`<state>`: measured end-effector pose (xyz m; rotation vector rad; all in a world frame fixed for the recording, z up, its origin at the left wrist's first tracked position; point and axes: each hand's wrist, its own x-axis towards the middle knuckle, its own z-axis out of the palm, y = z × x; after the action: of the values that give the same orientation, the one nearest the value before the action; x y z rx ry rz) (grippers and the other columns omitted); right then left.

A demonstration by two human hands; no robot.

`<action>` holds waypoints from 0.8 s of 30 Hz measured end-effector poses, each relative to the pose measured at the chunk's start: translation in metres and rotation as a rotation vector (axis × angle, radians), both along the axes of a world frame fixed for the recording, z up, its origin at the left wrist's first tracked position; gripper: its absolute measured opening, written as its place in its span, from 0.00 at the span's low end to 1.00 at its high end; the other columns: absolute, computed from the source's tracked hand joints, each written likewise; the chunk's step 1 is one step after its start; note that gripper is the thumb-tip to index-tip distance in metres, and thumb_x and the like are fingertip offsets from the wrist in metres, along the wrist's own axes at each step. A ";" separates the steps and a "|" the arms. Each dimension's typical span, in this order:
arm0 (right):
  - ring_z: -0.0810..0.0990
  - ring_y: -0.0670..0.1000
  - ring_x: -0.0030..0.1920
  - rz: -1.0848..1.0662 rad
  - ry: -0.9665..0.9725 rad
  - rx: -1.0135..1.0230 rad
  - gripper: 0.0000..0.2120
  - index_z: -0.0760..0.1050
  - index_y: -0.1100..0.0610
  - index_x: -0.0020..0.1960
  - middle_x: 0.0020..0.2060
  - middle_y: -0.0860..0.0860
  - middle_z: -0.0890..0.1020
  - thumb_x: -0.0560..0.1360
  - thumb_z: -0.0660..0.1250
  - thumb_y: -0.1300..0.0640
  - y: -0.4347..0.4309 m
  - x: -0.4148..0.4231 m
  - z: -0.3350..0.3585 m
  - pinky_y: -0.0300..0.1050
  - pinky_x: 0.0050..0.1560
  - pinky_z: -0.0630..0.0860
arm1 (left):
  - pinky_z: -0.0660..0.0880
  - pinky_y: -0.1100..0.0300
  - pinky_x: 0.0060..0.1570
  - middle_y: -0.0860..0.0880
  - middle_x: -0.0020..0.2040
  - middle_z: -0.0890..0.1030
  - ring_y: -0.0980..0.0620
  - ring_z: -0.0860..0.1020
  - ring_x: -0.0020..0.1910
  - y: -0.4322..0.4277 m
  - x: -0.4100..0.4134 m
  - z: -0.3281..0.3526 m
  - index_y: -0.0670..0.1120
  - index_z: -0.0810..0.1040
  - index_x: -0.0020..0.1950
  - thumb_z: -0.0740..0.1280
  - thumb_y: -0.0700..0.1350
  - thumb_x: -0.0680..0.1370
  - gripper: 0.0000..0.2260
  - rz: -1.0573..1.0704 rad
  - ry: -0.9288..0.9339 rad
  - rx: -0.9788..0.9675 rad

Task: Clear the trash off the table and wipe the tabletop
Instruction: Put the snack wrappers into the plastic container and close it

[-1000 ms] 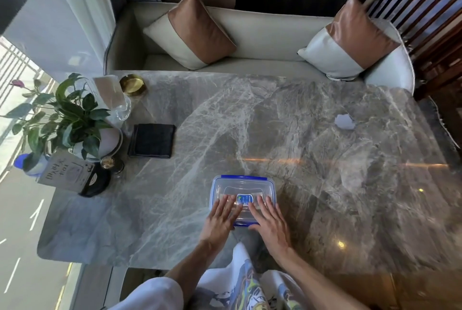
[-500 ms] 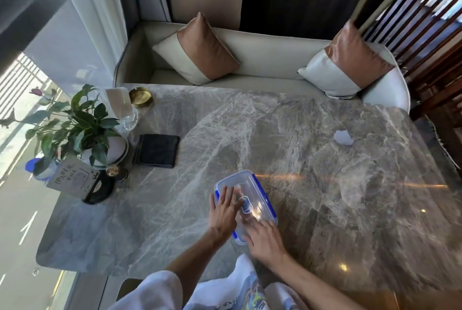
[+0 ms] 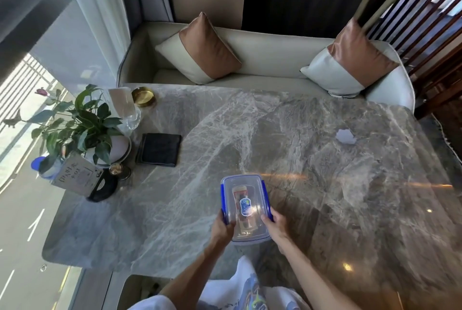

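Observation:
A clear plastic container [image 3: 246, 203] with a blue-clipped lid sits lengthwise near the front of the grey marble table [image 3: 287, 149]. Something reddish shows through the lid. My left hand [image 3: 222, 227] grips its left side and my right hand [image 3: 276, 226] grips its right side, both at the near end. A crumpled white paper scrap [image 3: 345, 136] lies on the tabletop at the far right. A folded dark cloth [image 3: 159, 149] lies flat at the left.
At the left edge stand a potted plant [image 3: 82, 127], a card sign on a black stand [image 3: 77, 178], a glass with paper [image 3: 125, 107] and a brass dish [image 3: 143, 96]. A beige sofa with two cushions [image 3: 262, 59] runs behind the table.
The container has been turned from crosswise to lengthwise. My hands went from lying flat on its lid to gripping its two sides. The camera view has risen and shifted.

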<state>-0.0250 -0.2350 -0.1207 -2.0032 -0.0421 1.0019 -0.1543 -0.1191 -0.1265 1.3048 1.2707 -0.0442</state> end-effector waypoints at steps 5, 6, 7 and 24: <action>0.81 0.49 0.44 -0.073 0.018 0.017 0.17 0.75 0.63 0.64 0.50 0.57 0.83 0.75 0.66 0.66 -0.016 -0.018 -0.005 0.32 0.43 0.78 | 0.77 0.52 0.49 0.41 0.50 0.83 0.43 0.81 0.48 -0.006 0.000 0.012 0.42 0.77 0.58 0.64 0.43 0.65 0.22 0.000 0.028 0.022; 0.81 0.52 0.46 -0.077 0.031 0.025 0.17 0.75 0.64 0.64 0.51 0.58 0.83 0.75 0.66 0.66 -0.017 -0.016 -0.004 0.34 0.45 0.79 | 0.77 0.52 0.49 0.41 0.49 0.84 0.44 0.81 0.47 -0.007 0.000 0.010 0.42 0.77 0.58 0.63 0.44 0.63 0.24 0.002 0.022 0.026; 0.81 0.53 0.48 -0.082 0.051 0.040 0.17 0.75 0.64 0.63 0.52 0.58 0.82 0.75 0.66 0.66 -0.017 -0.014 -0.003 0.38 0.48 0.79 | 0.78 0.51 0.49 0.42 0.49 0.84 0.44 0.81 0.47 -0.007 0.000 0.010 0.43 0.77 0.58 0.63 0.45 0.62 0.24 -0.005 0.033 0.032; 0.80 0.52 0.56 0.494 0.153 0.063 0.29 0.69 0.59 0.70 0.59 0.55 0.80 0.71 0.73 0.60 0.092 -0.068 0.021 0.52 0.64 0.74 | 0.78 0.63 0.31 0.45 0.45 0.79 0.49 0.79 0.40 0.004 -0.119 0.062 0.37 0.72 0.60 0.71 0.36 0.69 0.20 0.829 -0.085 -0.059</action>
<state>-0.0931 -0.1426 -0.0998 -1.8914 -0.4990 1.4400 -0.2738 -0.1150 -0.0642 0.6440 1.6312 0.5469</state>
